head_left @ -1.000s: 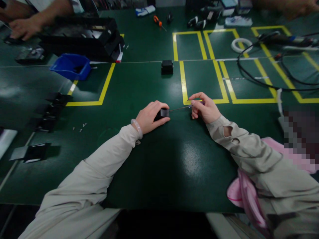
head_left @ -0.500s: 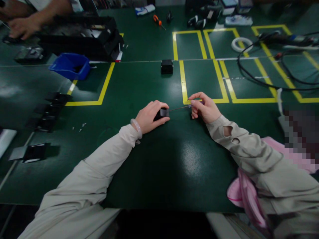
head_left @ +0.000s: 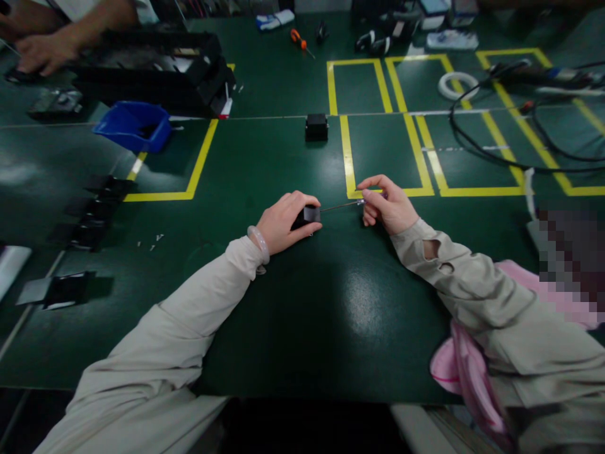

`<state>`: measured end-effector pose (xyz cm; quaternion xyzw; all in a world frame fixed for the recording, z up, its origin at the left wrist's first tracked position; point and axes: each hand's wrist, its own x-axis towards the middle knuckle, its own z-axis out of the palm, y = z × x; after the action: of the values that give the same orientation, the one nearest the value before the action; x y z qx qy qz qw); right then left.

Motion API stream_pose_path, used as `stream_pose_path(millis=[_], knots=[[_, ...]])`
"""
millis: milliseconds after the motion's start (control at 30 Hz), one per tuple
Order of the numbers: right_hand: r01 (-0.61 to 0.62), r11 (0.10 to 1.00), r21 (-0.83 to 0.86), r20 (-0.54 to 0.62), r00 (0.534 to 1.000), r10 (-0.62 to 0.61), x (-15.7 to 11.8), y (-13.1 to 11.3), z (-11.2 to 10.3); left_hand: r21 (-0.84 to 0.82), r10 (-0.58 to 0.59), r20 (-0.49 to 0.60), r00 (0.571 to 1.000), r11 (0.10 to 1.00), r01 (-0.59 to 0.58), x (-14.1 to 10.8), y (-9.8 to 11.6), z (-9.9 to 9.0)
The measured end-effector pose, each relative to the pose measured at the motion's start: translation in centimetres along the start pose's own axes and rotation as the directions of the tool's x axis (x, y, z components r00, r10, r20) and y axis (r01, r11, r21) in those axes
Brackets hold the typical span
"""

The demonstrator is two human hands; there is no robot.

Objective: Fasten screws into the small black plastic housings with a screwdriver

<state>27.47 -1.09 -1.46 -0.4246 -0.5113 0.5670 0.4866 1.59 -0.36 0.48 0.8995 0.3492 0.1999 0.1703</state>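
Observation:
My left hand [head_left: 283,222] is closed round a small black box [head_left: 309,215] that rests on the green table [head_left: 283,328]. Thumb and fingers grip it from either side, and part of the box is hidden under the palm. My right hand [head_left: 388,205] holds a screwdriver [head_left: 341,205] by its handle, mostly covered by the fingers. The thin metal shaft lies nearly level, its tip at the right face of the box. A second black box [head_left: 316,127] stands farther back on the table.
Small screws [head_left: 156,241] lie left of my hands. Beyond are black parts [head_left: 92,217], a blue bin [head_left: 135,123], and a black tray [head_left: 155,72] near another person's hand [head_left: 42,52]. An orange screwdriver [head_left: 299,39] lies at the back, black cables [head_left: 491,145] at right, pink cloth [head_left: 466,372] by my right sleeve.
Both hands, the black box and the screwdriver keep nearly the same place. No clear movement shows.

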Motion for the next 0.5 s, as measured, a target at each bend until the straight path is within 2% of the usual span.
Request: stream_pose_path(millis=[500], knots=[[0.047,0.997,-0.064,-0.027,0.998,-0.049,-0.2,-0.17,0.25,0.001,0.009,-0.002,1.0,1.0,-0.009,-0.06,-0.03,-0.02]])
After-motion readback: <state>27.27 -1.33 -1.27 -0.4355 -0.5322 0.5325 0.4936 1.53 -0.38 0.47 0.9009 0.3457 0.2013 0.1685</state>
